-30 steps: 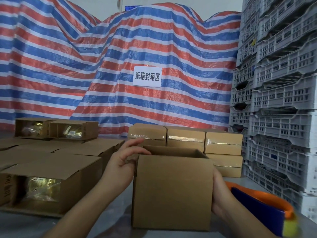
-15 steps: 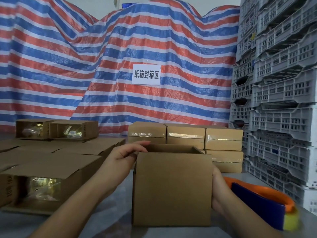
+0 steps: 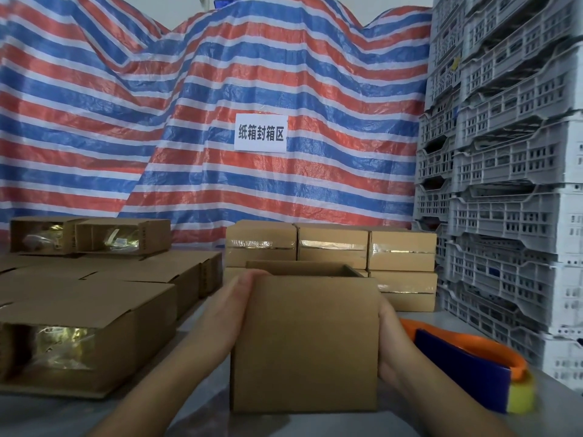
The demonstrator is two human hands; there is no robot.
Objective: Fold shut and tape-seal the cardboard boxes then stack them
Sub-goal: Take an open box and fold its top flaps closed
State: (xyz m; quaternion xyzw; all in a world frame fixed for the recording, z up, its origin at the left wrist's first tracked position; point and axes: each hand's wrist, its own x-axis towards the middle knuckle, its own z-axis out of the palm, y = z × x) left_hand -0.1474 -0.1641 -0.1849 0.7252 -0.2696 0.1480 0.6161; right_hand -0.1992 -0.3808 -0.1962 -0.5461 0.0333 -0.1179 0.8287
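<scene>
item: open-topped cardboard box (image 3: 304, 342), upright on the grey table (image 3: 441, 417), centre front. our left hand (image 3: 232, 313) lies flat on its left wall, fingers straight and together, tips at the top rim. our right hand (image 3: 389, 339) presses the right wall; how its fingers lie we cannot tell. behind: taped boxes (image 3: 331, 247), stacked. right: orange-and-blue tape dispenser (image 3: 467, 357). left: unsealed boxes (image 3: 94, 326).
</scene>
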